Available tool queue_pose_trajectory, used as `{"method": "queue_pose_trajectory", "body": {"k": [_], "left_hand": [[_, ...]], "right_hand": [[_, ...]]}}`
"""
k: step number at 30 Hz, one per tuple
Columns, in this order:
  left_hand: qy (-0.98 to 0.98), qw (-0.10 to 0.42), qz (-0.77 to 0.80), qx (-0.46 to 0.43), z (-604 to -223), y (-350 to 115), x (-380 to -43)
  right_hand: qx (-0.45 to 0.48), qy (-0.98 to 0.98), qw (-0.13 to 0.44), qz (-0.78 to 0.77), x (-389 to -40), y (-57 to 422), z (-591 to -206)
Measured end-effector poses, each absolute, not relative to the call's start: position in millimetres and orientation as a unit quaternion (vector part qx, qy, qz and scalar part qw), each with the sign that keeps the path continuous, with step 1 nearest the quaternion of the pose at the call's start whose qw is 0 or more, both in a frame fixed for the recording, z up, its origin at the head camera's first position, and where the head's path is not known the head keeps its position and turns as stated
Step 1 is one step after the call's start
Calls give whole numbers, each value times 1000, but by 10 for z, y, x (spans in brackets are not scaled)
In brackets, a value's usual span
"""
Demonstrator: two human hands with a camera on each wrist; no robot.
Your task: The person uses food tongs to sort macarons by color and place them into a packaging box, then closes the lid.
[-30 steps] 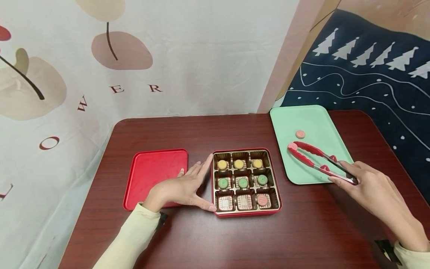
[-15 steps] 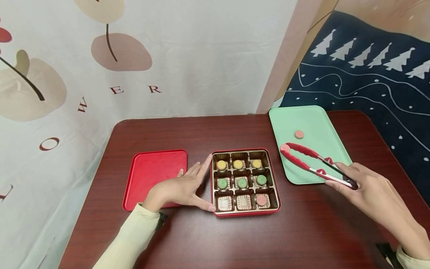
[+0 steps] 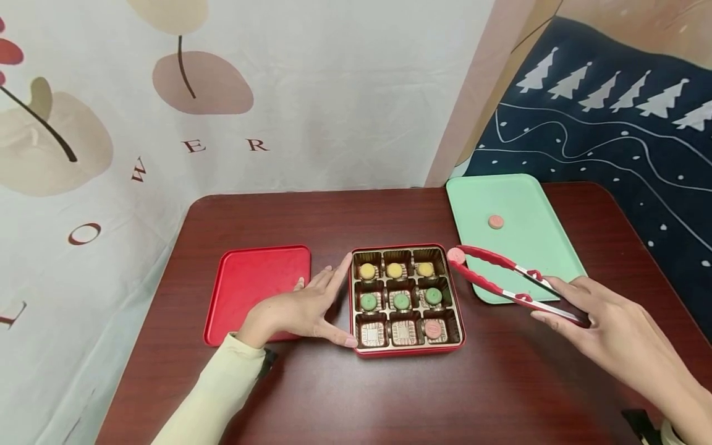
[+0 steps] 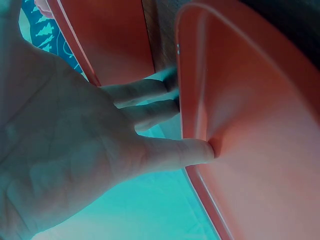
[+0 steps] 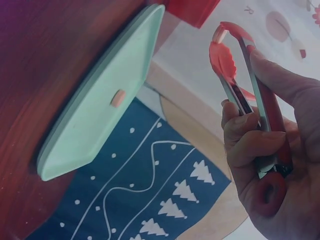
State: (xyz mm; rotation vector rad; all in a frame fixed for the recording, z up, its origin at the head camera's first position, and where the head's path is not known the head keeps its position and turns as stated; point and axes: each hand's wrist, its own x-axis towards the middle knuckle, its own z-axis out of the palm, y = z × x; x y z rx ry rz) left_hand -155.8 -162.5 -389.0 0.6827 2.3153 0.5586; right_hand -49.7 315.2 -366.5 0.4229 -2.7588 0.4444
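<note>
My right hand (image 3: 617,327) grips a pair of red-tipped tongs (image 3: 517,296), whose tips pinch a pink round piece (image 3: 457,256) just off the right edge of a red square box (image 3: 410,354). In the right wrist view, fingers and thumb wrap the tongs' handles (image 5: 272,115). The box has a gold insert of several compartments. Yellow pieces (image 3: 394,270) fill the back row, green pieces (image 3: 401,301) the middle row, and one pink piece (image 3: 432,329) sits at front right. My left hand (image 3: 300,312) rests against the box's left side, thumb and forefinger spread straight.
A red lid (image 3: 261,278) lies left of the box, partly under the left hand. On the right, a mint-green tray (image 3: 534,228) bears another pink piece (image 3: 495,222). A patterned curtain (image 3: 334,123) hangs behind the brown table (image 3: 445,395).
The tongs, with the pink piece in their tips, have moved left from over the tray towards the box. My left hand stays against the box.
</note>
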Motion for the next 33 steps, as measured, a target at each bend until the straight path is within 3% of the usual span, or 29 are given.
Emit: {"method": "queue_pose_trajectory", "body": {"k": [33], "left_hand": [[882, 325, 214, 268, -3885, -1629, -1575]], "right_hand": [[209, -964, 75, 149, -257, 2857, -3605]]}}
